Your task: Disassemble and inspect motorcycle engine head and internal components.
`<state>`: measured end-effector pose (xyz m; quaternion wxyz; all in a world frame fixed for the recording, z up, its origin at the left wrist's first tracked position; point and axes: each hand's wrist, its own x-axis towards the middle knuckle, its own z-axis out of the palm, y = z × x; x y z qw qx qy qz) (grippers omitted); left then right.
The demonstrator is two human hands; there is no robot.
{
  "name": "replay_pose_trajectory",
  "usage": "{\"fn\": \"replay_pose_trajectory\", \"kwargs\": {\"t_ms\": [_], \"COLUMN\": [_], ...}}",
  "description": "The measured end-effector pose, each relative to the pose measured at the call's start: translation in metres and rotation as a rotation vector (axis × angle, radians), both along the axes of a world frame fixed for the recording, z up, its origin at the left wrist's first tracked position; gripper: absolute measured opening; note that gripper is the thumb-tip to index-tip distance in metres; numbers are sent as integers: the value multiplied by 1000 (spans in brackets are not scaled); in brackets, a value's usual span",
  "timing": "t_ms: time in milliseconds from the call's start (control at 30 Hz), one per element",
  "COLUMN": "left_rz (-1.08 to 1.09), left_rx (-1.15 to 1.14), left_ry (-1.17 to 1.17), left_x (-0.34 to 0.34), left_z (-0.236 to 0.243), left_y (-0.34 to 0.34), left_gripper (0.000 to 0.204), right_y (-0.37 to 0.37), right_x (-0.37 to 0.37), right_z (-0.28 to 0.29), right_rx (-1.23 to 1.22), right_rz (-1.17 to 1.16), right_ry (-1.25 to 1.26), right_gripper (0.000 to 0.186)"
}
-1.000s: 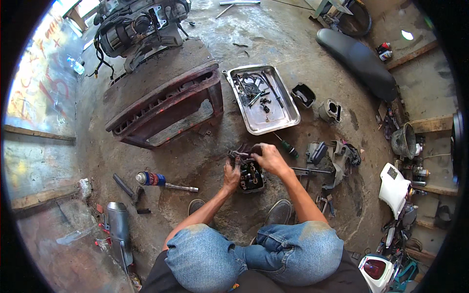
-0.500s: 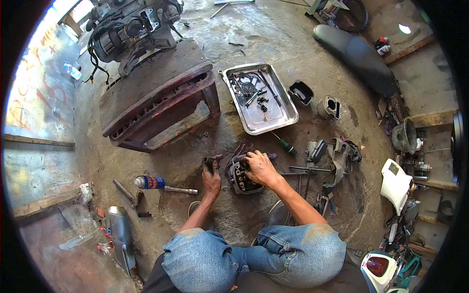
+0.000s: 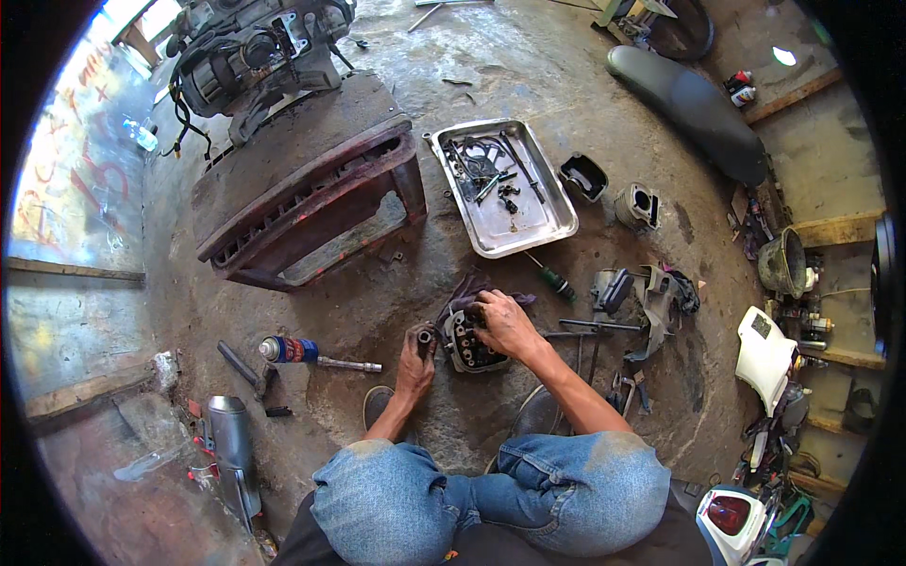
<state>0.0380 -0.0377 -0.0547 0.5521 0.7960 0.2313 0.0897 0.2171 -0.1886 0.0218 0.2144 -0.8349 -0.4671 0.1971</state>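
An engine cylinder head (image 3: pixel 464 345) sits on the floor between my feet, its face with round openings turned up. My right hand (image 3: pixel 507 326) is curled over its right side, fingers closed on the edge; the fingertips are partly hidden. Just left of it, my left hand (image 3: pixel 413 366) is closed around a small dark metal part (image 3: pixel 426 337) with a round, hollow-looking end pointing up. A dark purple rag (image 3: pixel 469 285) lies bunched behind the cylinder head. Beyond it is a screwdriver (image 3: pixel 555 282) with a dark green handle.
A metal tray (image 3: pixel 528 243) holds several small parts. A dark upturned crate (image 3: pixel 311 222) bears an engine (image 3: pixel 255 71). To the left lie a spray can (image 3: pixel 288 350), a ratchet-like tool (image 3: pixel 349 365) and a hammer (image 3: pixel 243 368). An engine cylinder (image 3: pixel 637 208) stands right of the tray.
My left hand has moved slightly right, nearer the cylinder head, and turned the metal part so its round end shows. My right hand stays nearly in place on the cylinder head.
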Motion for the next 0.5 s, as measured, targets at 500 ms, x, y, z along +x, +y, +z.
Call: {"fn": "replay_pose_trajectory", "kwargs": {"t_ms": [500], "left_rz": [-54], "left_rx": [71], "left_ry": [-64], "left_x": [-2], "left_z": [-13], "left_y": [10], "left_gripper": [32], "right_y": [-8], "right_x": [19], "right_z": [50], "right_rx": [236], "right_rz": [-363], "right_ry": [164], "right_gripper": [34]}}
